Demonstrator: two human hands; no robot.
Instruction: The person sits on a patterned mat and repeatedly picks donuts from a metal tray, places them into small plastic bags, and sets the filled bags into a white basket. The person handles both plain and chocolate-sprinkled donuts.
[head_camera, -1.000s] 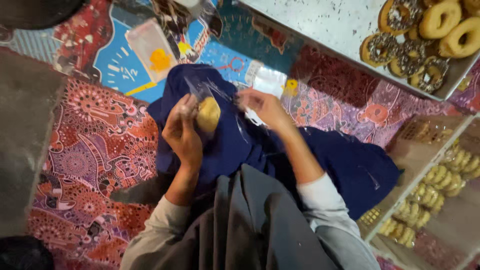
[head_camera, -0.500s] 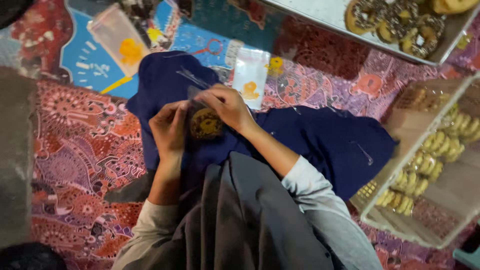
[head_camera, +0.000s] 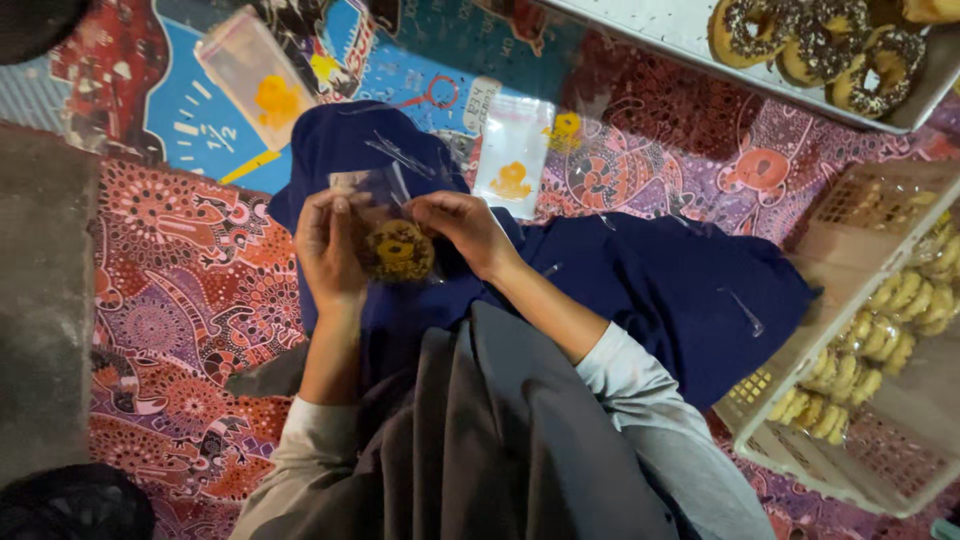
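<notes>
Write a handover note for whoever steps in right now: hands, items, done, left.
Left hand and right hand: both grip the top of a clear bag over the blue cloth on the lap.
A sprinkled doughnut is already inside that bag.
Two empty bags lie on the patterned mat ahead.
Tray of doughnuts top right; basket of bagged doughnuts at right.
Done: doughnut bagged. Left: whether the bag's top is closed cannot be told; tray doughnuts remain unbagged.
</notes>
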